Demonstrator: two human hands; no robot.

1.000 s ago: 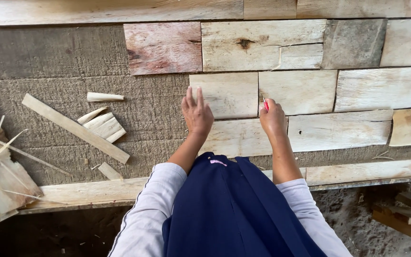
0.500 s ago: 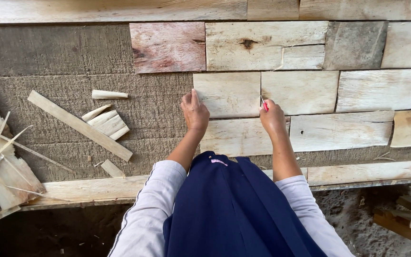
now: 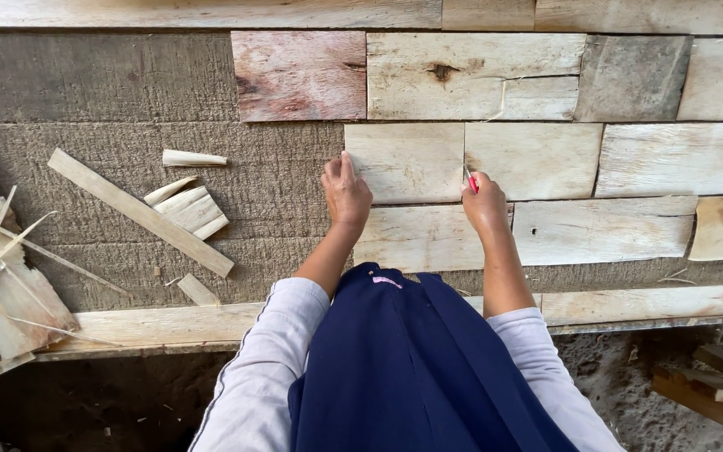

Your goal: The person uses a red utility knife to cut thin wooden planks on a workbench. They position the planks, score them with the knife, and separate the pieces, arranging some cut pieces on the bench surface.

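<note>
left hand: my fingers flat, holding nothing, pressing pale rectangular wood tile
right hand: fingers closed around small red pencil, marking tile edge
next: steady tile

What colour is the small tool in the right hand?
Red; the tool shows in the head view, in the right hand.

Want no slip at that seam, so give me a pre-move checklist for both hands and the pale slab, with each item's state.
1. Left hand flat on the pale wood slab: ok.
2. Right hand gripping the red tool: ok.
3. Tool tip at the seam between the slab and the neighbouring slab: ok.
4. Left fingers away from the tool: ok, they are at the slab's far edge.
5. Slab seated flush on the grey board: cannot tell.
6. Offcuts away from the hands: ok.
</note>
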